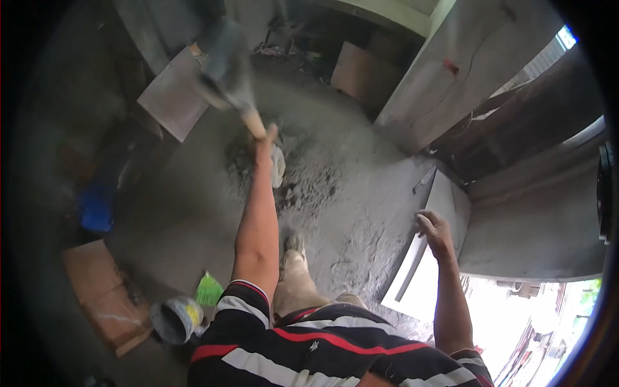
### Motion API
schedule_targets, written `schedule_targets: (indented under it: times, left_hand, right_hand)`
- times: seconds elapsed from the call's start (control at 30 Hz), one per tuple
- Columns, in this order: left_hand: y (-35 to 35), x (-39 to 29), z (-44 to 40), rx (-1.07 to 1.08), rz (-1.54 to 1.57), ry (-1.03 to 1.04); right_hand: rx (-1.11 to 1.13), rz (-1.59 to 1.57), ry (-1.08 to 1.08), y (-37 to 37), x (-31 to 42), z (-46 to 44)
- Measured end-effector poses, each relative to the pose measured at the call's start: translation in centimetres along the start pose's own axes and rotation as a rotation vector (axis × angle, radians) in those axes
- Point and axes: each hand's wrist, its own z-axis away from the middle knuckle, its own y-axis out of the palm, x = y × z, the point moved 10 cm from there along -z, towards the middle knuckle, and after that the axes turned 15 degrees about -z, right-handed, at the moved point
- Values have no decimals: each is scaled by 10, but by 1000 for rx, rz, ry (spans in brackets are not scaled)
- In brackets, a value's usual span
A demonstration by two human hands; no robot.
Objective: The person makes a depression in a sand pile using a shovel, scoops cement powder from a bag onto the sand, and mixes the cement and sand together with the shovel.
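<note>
My left hand (263, 140) reaches forward over the floor, closed around the pale handle of a broad grey-bladed tool (233, 74). Motion smears the blade, so I cannot tell whether it is a shovel or a large trowel. Below that hand, a dark, crumbly pile of what looks like wet mortar (306, 187) lies on the floor. A whitish lump (277, 166) shows beside my wrist. My right hand (435, 232) hangs out to the side, loosely bent with fingers apart and nothing in it. Under it in view is a pale flat panel (412, 267).
Grey, dusty floor (348, 155) surrounds my feet. To the left are cardboard (106, 293), a bucket (175, 320), a green piece (209, 289) and a blue object (97, 209). Boards (174, 93) stand farther ahead. A wall (445, 71) and a bright opening (516, 322) lie right.
</note>
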Motion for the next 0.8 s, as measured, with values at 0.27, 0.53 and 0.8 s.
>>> schedule_targets:
  times: [0.27, 0.53, 0.8]
  left_hand:
    - [111, -11, 24, 468, -364, -119]
    - [151, 3, 14, 279, -561, 389]
    - [202, 74, 1, 42, -500, 248]
  right_hand:
    - [152, 423, -790, 176, 280, -110]
    - [567, 889, -1065, 254, 313, -166]
    - [997, 885, -1314, 238, 308, -213]
